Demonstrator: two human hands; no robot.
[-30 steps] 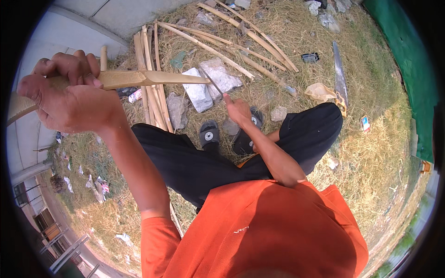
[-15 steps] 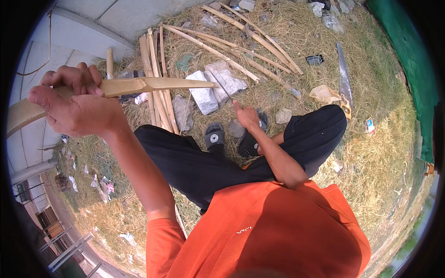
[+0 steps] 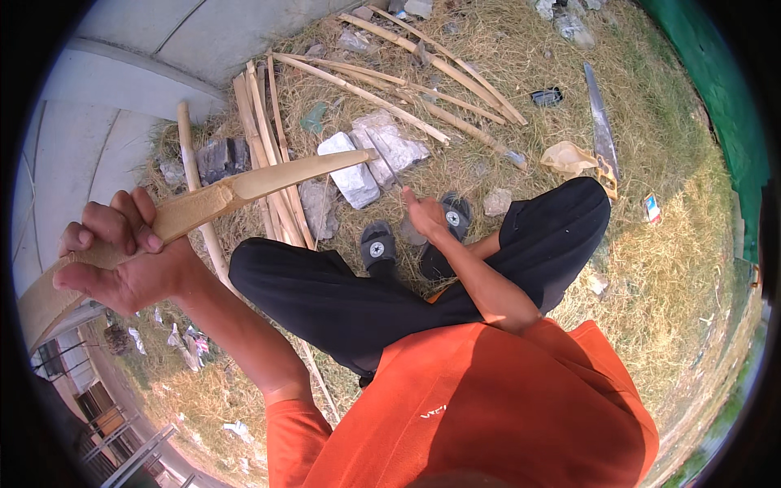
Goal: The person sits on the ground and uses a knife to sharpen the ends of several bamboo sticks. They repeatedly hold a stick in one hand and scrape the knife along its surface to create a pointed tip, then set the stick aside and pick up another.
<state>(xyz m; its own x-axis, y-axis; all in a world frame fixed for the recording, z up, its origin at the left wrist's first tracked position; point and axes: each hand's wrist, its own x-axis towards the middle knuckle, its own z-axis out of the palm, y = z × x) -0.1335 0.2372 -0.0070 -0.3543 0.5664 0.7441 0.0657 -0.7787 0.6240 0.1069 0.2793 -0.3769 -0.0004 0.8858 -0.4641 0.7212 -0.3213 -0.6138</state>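
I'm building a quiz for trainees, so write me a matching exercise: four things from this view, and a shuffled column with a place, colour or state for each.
1. left hand
2. right hand
3. saw
4. shirt

A. orange
B. grips a long pale strip
C. lies on dry grass
D. holds a thin-bladed tool

Pairs: 1-B; 2-D; 3-C; 4-A

The bamboo strip (image 3: 297,172) is pale tan, the thin blade (image 3: 391,172) dark grey; the shirt (image 3: 521,407) bright orange, the trousers (image 3: 301,289) plain black, the sandals (image 3: 377,233) dark grey with dark-starred white discs (image 3: 377,250); the saw (image 3: 600,114) silver-grey and yellow-orange, the sheeting (image 3: 736,154) green, the grass (image 3: 651,301) straw-yellow
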